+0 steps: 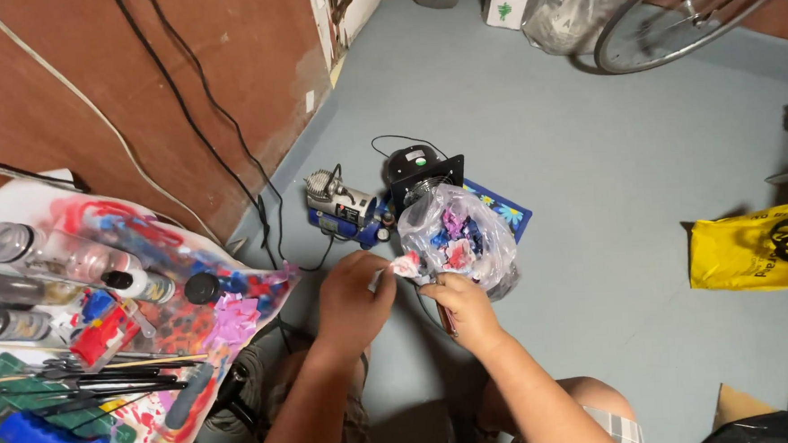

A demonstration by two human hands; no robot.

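A: Where is the paint-stained wad of tissue [405, 265]?

B: It sits right between your two hands, pinched at the fingertips of your left hand [353, 300], whose fingers are curled closed on it. It hangs just at the mouth of the clear plastic bag [458, 236] full of coloured scraps.

A: And your right hand [461, 308]?

B: It's closed too, touching the wad from the other side, and a thin brown stick like a brush handle [446, 319] pokes out below its fingers. The bag lies just beyond your knuckles.

A: Further out?

B: Past the bag, on the grey floor, stand a small blue air compressor [344, 211] and a black fan [423, 170]. Well off to your left lies the paint-splattered table [237, 315] with bottles and brushes; far right, a yellow bag [755, 247].
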